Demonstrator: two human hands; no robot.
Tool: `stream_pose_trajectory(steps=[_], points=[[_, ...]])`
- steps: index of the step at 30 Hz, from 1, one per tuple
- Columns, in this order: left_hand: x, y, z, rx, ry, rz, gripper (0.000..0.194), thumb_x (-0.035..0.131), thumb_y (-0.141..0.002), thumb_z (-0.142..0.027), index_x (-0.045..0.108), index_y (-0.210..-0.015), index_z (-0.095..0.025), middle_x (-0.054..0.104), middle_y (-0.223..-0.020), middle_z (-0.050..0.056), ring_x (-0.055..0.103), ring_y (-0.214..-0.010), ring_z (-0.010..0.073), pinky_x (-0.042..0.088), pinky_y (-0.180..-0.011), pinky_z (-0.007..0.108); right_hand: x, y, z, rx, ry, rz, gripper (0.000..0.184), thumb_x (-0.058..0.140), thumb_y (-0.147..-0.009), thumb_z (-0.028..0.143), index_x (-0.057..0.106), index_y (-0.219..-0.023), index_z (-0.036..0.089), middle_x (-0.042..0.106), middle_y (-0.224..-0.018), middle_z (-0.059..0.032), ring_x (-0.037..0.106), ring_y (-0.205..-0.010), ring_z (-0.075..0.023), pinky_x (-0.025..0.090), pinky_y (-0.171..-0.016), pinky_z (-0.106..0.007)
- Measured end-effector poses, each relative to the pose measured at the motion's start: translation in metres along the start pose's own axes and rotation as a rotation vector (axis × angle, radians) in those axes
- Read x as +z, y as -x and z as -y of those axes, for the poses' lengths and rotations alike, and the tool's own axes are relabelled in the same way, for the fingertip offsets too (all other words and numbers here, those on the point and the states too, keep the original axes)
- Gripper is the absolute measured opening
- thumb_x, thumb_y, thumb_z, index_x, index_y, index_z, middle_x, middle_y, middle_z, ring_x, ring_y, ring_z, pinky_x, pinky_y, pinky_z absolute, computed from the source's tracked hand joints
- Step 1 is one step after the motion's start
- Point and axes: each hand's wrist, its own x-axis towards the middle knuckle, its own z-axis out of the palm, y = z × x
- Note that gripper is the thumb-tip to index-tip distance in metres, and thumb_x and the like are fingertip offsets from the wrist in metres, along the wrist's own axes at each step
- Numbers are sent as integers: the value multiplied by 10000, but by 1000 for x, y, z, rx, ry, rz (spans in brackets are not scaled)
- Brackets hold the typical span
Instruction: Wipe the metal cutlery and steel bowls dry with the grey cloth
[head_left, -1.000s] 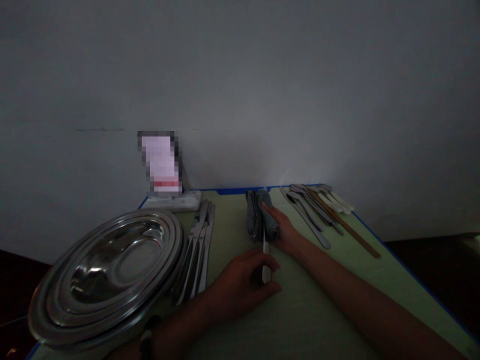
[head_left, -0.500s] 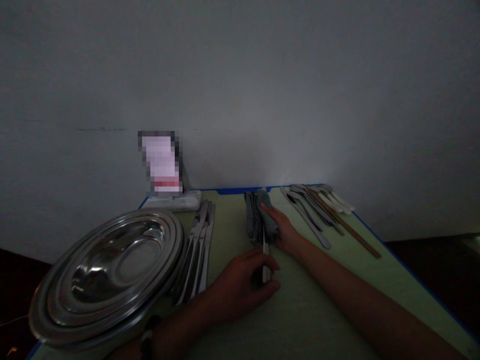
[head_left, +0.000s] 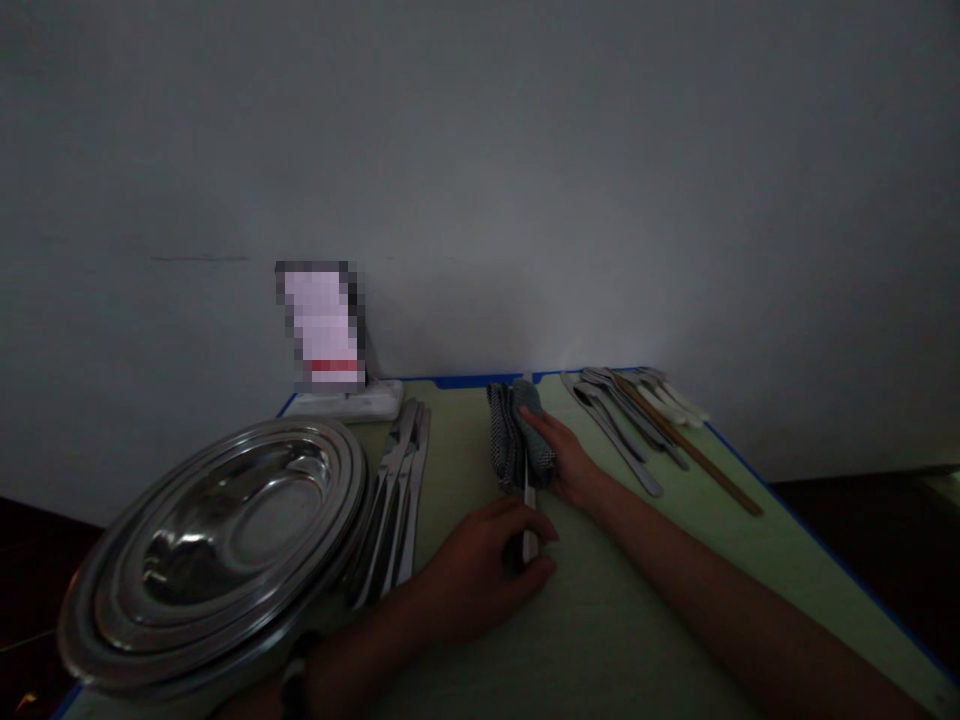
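Observation:
A table knife (head_left: 531,545) points away from me at the middle of the table, its pale handle towards me. My left hand (head_left: 484,565) is curled around the handle, thumb and fingers bent about it. Folded around the blade is a dark checkered cloth (head_left: 534,435), and only the blade's tip shows past its far end. My right hand (head_left: 568,462) grips the cloth from the right side, pressing it to the blade. Most of the blade is hidden in the cloth.
Left of my hands lie several table knives (head_left: 405,500), beside a stack of round metal plates (head_left: 247,540). A phone (head_left: 324,325) with a blurred screen leans on a white stand (head_left: 349,402). To the right are spoons (head_left: 615,435), wooden chopsticks (head_left: 694,450) and white-handled cutlery (head_left: 675,403). A wall (head_left: 480,180) stands behind.
My left hand and the knife handle have shifted very slightly to the left. The cloth and my right hand have barely moved, and both grips stay the same.

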Motion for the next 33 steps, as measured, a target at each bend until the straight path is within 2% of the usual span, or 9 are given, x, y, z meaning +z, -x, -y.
stream_pose_trajectory(steps=[7, 12, 15, 17, 19, 23, 26, 29, 33], points=[[-1, 1, 2, 7, -7, 8, 155, 499, -832, -216, 588, -958, -200, 537, -932, 20, 515, -705, 109, 427, -682, 246, 0, -2, -1, -4, -28, -14, 253, 697, -664, 292, 624, -881, 183, 692, -712, -6, 654, -785, -189, 528, -695, -312], [-4, 1, 7, 22, 53, -23, 195, 405, -890, -215, 585, -963, -202, 526, -982, 32, 519, -882, 148, 409, -800, 275, 0, -1, -1, -7, -39, 5, 277, 706, -655, 319, 621, -886, 191, 687, -698, 2, 651, -796, -187, 518, -717, -310], [-4, 0, 8, -23, 81, -54, 215, 366, -900, -196, 573, -957, -197, 508, -912, 20, 517, -833, 136, 409, -779, 262, 0, -3, -3, -9, -45, -7, 276, 692, -673, 334, 622, -900, 193, 694, -732, -5, 646, -829, -186, 508, -752, -314], [-3, 0, 7, -28, 87, -98, 224, 342, -905, -189, 563, -945, -192, 501, -898, 20, 513, -827, 135, 406, -784, 264, -1, -7, -5, 8, -99, -63, 244, 637, -721, 387, 630, -867, 192, 697, -735, -15, 643, -849, -189, 505, -760, -321], [-3, -1, 7, -33, 81, -152, 206, 347, -902, -192, 549, -940, -192, 504, -920, 23, 511, -824, 135, 406, -770, 261, -3, -12, -5, 24, -185, -86, 287, 549, -770, 462, 637, -825, 194, 699, -741, -26, 640, -866, -194, 507, -756, -332], [-2, -3, 6, -93, 64, -198, 159, 384, -903, -255, 517, -974, -204, 536, -926, 21, 521, -806, 141, 410, -726, 258, -8, -21, -2, -3, -291, -9, 311, 486, -787, 493, 647, -803, 227, 707, -781, -11, 643, -868, -190, 512, -748, -340], [-2, -4, 6, -92, 39, -171, 185, 375, -908, -280, 530, -973, -203, 570, -907, 21, 534, -799, 145, 416, -732, 264, -10, -22, 0, 45, -306, -17, 245, 484, -801, 401, 646, -780, 219, 705, -738, -12, 652, -832, -186, 515, -739, -333], [-2, -4, 6, -35, -14, -84, 213, 381, -906, -270, 578, -884, -190, 593, -844, 13, 545, -779, 141, 415, -733, 257, -10, -18, -1, 117, -245, -8, 141, 525, -779, 272, 638, -779, 189, 694, -685, -14, 656, -772, -175, 515, -723, -313], [-2, -3, 4, 21, -59, -1, 230, 391, -904, -249, 603, -842, -185, 617, -819, 4, 562, -771, 130, 407, -735, 242, -8, -12, -3, 68, -133, 0, 95, 614, -705, 195, 624, -797, 176, 677, -643, 10, 652, -696, -159, 514, -695, -291]])
